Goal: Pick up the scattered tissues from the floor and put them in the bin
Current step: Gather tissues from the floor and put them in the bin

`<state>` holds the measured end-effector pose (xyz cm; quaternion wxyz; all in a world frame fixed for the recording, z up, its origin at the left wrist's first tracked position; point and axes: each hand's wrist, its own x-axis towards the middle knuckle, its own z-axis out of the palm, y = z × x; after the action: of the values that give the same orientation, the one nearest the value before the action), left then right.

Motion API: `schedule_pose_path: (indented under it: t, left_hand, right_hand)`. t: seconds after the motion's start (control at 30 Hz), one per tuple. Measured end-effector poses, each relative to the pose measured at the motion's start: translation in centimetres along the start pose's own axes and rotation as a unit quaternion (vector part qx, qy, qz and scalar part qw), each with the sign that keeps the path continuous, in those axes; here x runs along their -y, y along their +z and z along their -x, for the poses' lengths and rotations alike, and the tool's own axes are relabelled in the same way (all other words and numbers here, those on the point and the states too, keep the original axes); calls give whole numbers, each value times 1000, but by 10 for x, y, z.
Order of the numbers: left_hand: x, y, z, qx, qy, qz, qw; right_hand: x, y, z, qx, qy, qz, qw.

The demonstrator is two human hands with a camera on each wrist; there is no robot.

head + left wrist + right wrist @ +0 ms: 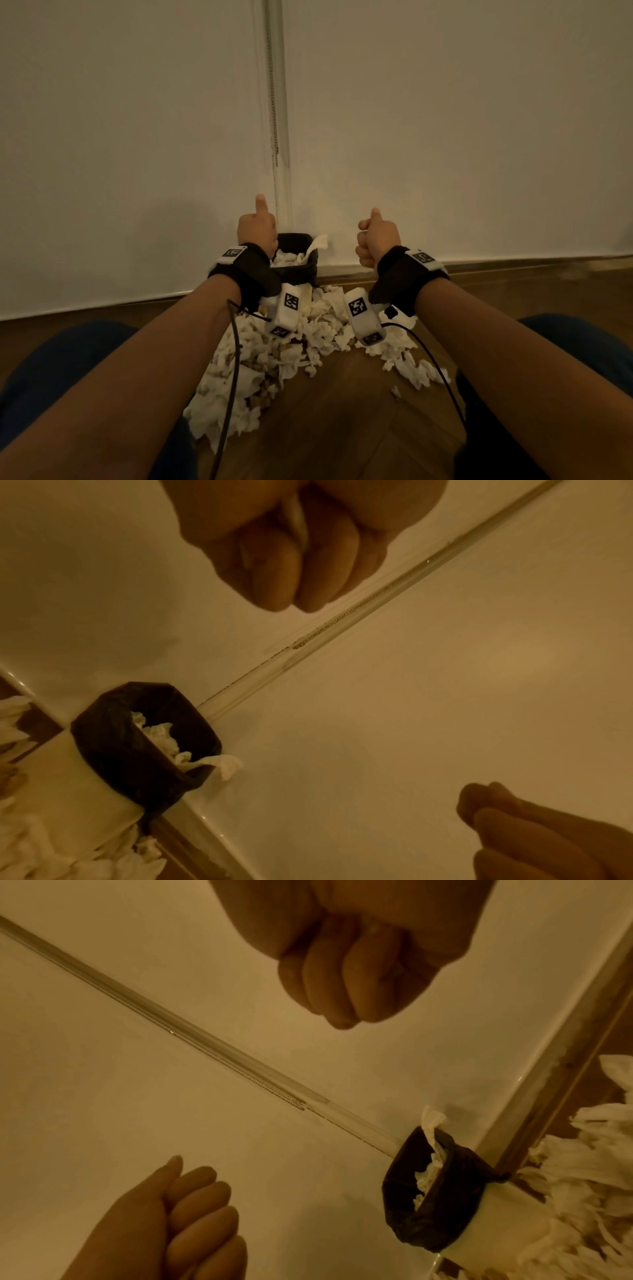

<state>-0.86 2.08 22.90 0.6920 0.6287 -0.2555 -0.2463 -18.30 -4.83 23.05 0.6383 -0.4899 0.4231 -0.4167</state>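
Observation:
A small pale bin (297,270) with a black liner stands against the wall, tissues heaped inside and one tissue (318,242) draped over its rim. A big pile of white tissues (291,356) lies on the wooden floor in front of it. My left hand (257,229) and right hand (375,240) are raised either side of the bin, each a fist with the thumb up, holding nothing. The left wrist view shows the left fist (298,547) above the bin (113,739). The right wrist view shows the right fist (356,961), the bin (400,1204) and the tissues (582,1164).
A white wall or blind fills the background, with a clear rod and bead chain (274,102) running down to the bin. Wooden floor (342,428) lies between my knees in blue trousers (61,370). Black cables (234,359) hang from both wrist cameras.

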Motion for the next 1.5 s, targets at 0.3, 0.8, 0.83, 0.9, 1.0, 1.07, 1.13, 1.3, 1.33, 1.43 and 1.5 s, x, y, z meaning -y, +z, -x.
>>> schedule_pose_path:
  t: [0.3, 0.8, 0.83, 0.9, 1.0, 1.07, 1.13, 1.3, 1.33, 1.43, 1.5]
  left_hand:
    - [64, 3, -73, -12, -11, -266, 964]
    - [166, 24, -204, 53, 8, -259, 964]
    - [172, 23, -208, 46, 4, -262, 964]
    - [186, 21, -217, 39, -4, -278, 960]
    - [203, 21, -227, 34, 3, -307, 951]
    - [210, 22, -231, 38, 11, -322, 946]
    - [211, 23, -234, 53, 23, -367, 928]
    - [203, 20, -235, 56, 48, -491, 868]
    - [202, 21, -234, 75, 47, -526, 846]
    - [200, 30, -230, 158, -19, -615, 772]
    - [201, 34, -223, 214, -52, -675, 705]
  right_hand:
    - [-42, 10, -91, -74, -11, 11, 997]
    - [-155, 46, -263, -3, 139, 67, 988]
    - [-159, 52, -273, -6, 126, 116, 985]
    - [-167, 61, -289, 4, 114, 187, 976]
    - [-172, 69, -307, 14, 121, 203, 972]
    - [-173, 74, -314, 17, 95, 219, 971]
    - [-171, 82, -316, 18, 26, 281, 959]
    - [-159, 126, -300, 100, -146, 465, 867]
    - [-159, 132, -293, 131, -153, 517, 832]
    - [-177, 150, -286, 178, -51, 591, 785]
    - [-185, 154, -274, 185, 19, 628, 755]
